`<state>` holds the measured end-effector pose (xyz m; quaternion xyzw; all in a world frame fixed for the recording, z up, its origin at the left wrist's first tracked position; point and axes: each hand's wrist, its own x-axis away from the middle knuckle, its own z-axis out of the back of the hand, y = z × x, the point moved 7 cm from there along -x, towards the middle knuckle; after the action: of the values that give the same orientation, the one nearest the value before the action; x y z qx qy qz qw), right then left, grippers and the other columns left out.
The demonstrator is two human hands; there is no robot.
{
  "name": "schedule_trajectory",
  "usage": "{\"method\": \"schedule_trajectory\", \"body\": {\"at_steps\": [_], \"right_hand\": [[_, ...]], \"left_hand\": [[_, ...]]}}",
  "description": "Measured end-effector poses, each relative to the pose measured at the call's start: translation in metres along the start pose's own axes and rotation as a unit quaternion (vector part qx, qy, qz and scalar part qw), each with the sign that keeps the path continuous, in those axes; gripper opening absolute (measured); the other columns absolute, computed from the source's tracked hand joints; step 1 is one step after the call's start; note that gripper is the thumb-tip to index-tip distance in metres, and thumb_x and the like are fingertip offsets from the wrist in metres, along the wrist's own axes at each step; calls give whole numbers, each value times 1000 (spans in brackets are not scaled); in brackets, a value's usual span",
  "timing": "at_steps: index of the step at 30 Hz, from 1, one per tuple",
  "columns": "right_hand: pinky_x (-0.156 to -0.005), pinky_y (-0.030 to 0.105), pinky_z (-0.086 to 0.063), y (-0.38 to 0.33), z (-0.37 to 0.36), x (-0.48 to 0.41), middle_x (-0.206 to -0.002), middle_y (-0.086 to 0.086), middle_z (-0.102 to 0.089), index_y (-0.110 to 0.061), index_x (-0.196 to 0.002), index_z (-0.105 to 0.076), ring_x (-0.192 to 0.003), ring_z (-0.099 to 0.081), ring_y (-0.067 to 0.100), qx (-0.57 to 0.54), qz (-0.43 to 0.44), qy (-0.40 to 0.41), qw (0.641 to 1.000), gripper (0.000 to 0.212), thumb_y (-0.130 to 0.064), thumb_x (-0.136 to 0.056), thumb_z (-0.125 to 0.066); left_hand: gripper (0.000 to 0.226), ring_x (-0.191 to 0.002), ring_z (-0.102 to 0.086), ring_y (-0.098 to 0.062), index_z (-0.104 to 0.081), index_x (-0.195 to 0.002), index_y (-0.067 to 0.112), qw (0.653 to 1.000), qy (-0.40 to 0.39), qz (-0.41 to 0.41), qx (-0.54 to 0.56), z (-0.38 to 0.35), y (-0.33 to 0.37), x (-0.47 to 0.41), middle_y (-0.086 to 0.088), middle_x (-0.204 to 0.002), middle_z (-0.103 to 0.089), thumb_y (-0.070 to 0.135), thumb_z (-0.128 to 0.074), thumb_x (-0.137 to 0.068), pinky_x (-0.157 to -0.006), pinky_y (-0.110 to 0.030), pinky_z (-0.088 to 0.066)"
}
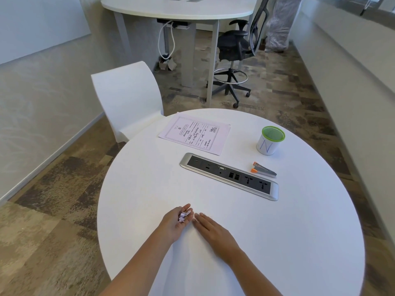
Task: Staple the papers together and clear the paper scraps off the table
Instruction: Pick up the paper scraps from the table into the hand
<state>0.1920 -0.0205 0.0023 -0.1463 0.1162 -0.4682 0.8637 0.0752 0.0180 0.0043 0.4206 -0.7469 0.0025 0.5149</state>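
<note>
**Scraps in the left palm, right hand flat on the table**

The left hand (176,224) lies palm up at the near edge of the round white table (288,236), loosely cupped with the fingers only gently curved; a small heap of pale lilac paper scraps (183,216) sits in the hollow of the palm, carried rather than pinched. The right hand (213,231) is just beside it, palm down and spread flat on the tabletop, fingers straight and together; its fingertips reach the edge of the left palm and it holds nothing.

The papers (194,134) lie flat on the far side of the table, printed side up, near the white chair (128,97); whether they are joined by a staple cannot be told from this view. The stapler (264,169), grey with orange ends, lies on the table to the right, just beyond the long power socket panel (229,177) set into the tabletop; a white cup with a green rim (269,142) stands upright beyond the stapler, well apart from both hands.
</note>
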Motion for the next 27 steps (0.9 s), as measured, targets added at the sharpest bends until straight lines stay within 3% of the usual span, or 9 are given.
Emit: {"method": "schedule_trajectory", "body": {"at_steps": [3,6,9,11,13,16,19,23,27], "right_hand": [[-94,13,-40,6,-1,16,-142,-8,-46,-21,-138,-43,-128,-45,7,5,-24,-8,1000,69,-16,-76,-73],[-106,12,-23,10,1,20,-149,-19,-27,-29,-143,-31,-136,-22,-4,-27,-54,-5,998,47,-32,-97,-33],[-96,10,-31,14,6,19,-139,-17,-43,-27,-135,-45,-128,-39,-1,-19,-78,19,997,47,-48,-94,-34],[-70,14,-48,17,10,15,-115,-12,-59,-23,-114,-59,-102,-58,7,-6,-106,24,994,32,-32,-84,-61],[-49,18,-47,14,13,11,-92,-10,-61,-23,-94,-60,-81,-59,10,26,-86,43,995,32,-14,-68,-76],[-48,22,-45,14,17,3,-80,-7,-61,-22,-82,-59,-72,-59,15,23,-105,53,993,25,-6,-67,-72],[-65,28,-49,18,26,-4,-85,0,-68,-14,-86,-66,-79,-62,21,-41,-177,76,980,15,-4,-77,-58],[-78,22,-51,40,36,1,-84,-1,-72,-12,-85,-73,-82,-66,14,-278,-362,154,876,15,-4,-80,-62],[-77,19,-53,32,49,-1,-83,1,-75,-16,-81,-75,-81,-70,12,-443,-385,178,790,11,-7,-76,-71]], "left_hand": [[30,-76,-56,-21,-58,-95,-6,1000,1,7,-13,1,-4,0,-15,-87,-58,6,-32,-101,-47,-21,-56],[26,-75,-56,-21,-54,-107,-5,1000,0,10,-24,1,-7,0,-15,-85,-58,6,-32,-101,-47,-21,-56],[24,-74,-57,-20,-53,-109,-4,999,-2,12,-35,0,-10,2,-14,-84,-58,6,-33,-101,-49,-20,-56],[24,-73,-56,-19,-53,-109,-4,999,-5,13,-43,-1,-12,5,-14,-82,-58,6,-33,-101,-52,-21,-56],[24,-73,-56,-20,-53,-108,-5,999,-6,14,-47,-2,-14,6,-13,-80,-57,6,-32,-100,-51,-20,-55],[26,-72,-55,-20,-56,-99,-5,998,-2,17,-54,-2,-18,8,-13,-68,-62,5,-32,-100,-49,-19,-54],[30,-72,-56,-19,-57,-83,-4,998,0,17,-63,-2,-23,8,-6,-46,-65,4,-33,-99,-54,-22,-55],[32,-73,-57,-21,-58,-79,-3,998,7,18,-66,-4,-26,9,-12,-66,-68,3,-33,-98,-46,-20,-55],[31,-73,-56,-22,-57,-79,-4,998,11,27,-56,-6,-30,11,-15,-79,-62,5,-35,-99,-46,-24,-55]]}}
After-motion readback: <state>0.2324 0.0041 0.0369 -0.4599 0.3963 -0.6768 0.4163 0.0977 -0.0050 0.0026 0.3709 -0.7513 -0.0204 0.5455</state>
